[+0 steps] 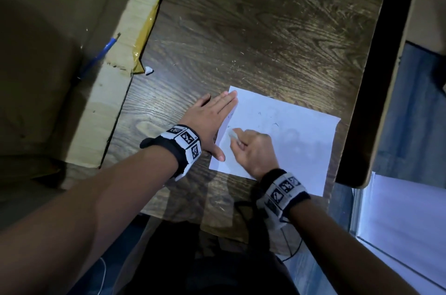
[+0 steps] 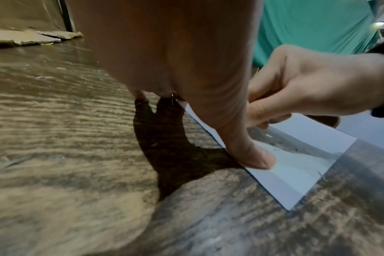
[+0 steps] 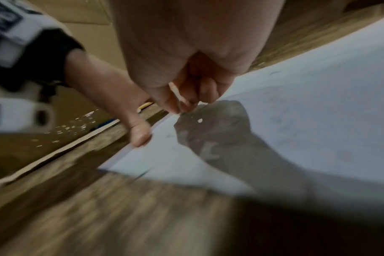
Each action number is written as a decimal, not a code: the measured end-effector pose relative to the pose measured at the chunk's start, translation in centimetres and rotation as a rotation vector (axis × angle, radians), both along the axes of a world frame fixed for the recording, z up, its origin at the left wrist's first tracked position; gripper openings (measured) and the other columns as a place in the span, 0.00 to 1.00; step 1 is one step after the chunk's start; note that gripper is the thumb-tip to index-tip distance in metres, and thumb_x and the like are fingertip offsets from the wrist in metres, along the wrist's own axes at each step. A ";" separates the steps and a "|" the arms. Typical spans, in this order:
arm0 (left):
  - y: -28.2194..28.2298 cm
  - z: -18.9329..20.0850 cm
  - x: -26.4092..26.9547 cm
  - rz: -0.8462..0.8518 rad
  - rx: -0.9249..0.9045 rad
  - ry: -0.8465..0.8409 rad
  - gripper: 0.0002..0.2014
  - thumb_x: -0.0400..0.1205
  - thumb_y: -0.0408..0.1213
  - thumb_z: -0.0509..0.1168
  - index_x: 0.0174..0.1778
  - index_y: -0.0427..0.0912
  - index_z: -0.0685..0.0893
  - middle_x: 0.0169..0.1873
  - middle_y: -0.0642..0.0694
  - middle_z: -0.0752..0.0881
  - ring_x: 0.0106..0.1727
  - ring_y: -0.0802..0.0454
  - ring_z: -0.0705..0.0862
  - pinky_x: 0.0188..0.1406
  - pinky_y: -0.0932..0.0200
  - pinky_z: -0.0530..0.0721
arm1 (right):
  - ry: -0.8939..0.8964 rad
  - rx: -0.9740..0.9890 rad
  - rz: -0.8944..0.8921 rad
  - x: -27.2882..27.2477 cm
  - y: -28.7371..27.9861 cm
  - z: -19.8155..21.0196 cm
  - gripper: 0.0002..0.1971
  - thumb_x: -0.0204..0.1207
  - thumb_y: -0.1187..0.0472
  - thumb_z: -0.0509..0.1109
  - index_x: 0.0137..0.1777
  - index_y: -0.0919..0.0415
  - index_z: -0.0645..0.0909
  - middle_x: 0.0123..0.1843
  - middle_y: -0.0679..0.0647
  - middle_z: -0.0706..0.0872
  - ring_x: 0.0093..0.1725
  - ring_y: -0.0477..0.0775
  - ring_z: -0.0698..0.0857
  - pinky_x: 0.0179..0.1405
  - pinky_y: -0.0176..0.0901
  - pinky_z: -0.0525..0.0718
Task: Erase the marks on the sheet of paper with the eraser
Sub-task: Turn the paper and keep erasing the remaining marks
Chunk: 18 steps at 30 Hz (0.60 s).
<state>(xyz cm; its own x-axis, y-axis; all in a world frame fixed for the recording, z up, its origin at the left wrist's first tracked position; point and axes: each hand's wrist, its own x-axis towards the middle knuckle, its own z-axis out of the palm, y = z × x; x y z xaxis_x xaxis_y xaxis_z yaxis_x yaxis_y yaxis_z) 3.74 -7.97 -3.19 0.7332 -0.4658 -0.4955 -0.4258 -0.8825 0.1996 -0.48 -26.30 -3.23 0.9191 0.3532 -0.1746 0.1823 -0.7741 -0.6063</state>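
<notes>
A white sheet of paper [image 1: 296,135] lies on the dark wooden table [image 1: 241,29], with a few faint pencil marks [image 1: 275,124] near its middle. My left hand [image 1: 212,120] lies flat with straight fingers on the sheet's left edge; its thumb [image 2: 252,155] presses the near left corner. My right hand [image 1: 253,149] pinches a small white eraser [image 1: 233,134] and holds its tip on the paper's left part. The eraser [image 3: 177,95] shows as a pale sliver between thumb and fingers in the blurred right wrist view.
An open cardboard box [image 1: 60,77] stands along the table's left side, with a blue pen [image 1: 101,55] inside it. A small white scrap [image 1: 149,70] lies by the box. Eraser crumbs dot the wood. The table's right edge [image 1: 376,77] drops to the floor.
</notes>
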 end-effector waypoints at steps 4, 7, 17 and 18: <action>-0.1 0.1 0.1 0.003 -0.009 0.012 0.77 0.57 0.79 0.73 0.89 0.43 0.36 0.88 0.50 0.34 0.88 0.54 0.38 0.87 0.46 0.42 | -0.012 -0.077 -0.127 5.5 0.7 0.0 0.20 0.79 0.50 0.60 0.26 0.52 0.63 0.23 0.47 0.67 0.26 0.54 0.70 0.28 0.46 0.74; -0.3 0.4 -0.1 0.002 0.014 0.007 0.76 0.58 0.79 0.72 0.89 0.42 0.36 0.88 0.50 0.33 0.88 0.54 0.37 0.87 0.46 0.42 | 0.012 -0.039 -0.206 4.0 1.1 -0.4 0.18 0.78 0.52 0.62 0.27 0.55 0.69 0.22 0.47 0.68 0.25 0.52 0.71 0.26 0.46 0.75; -0.6 0.5 0.0 0.005 0.050 0.018 0.76 0.59 0.77 0.73 0.88 0.43 0.34 0.87 0.50 0.32 0.88 0.53 0.36 0.87 0.46 0.40 | -0.041 -0.078 -0.219 6.4 0.8 -0.4 0.20 0.77 0.51 0.62 0.25 0.49 0.60 0.21 0.48 0.66 0.26 0.54 0.70 0.28 0.50 0.77; -0.6 0.6 0.1 0.003 0.056 0.017 0.76 0.59 0.77 0.73 0.88 0.43 0.34 0.87 0.50 0.32 0.88 0.53 0.36 0.87 0.46 0.40 | -0.031 -0.097 -0.235 5.6 0.9 -0.5 0.19 0.77 0.51 0.63 0.26 0.51 0.63 0.22 0.48 0.67 0.26 0.55 0.71 0.28 0.51 0.78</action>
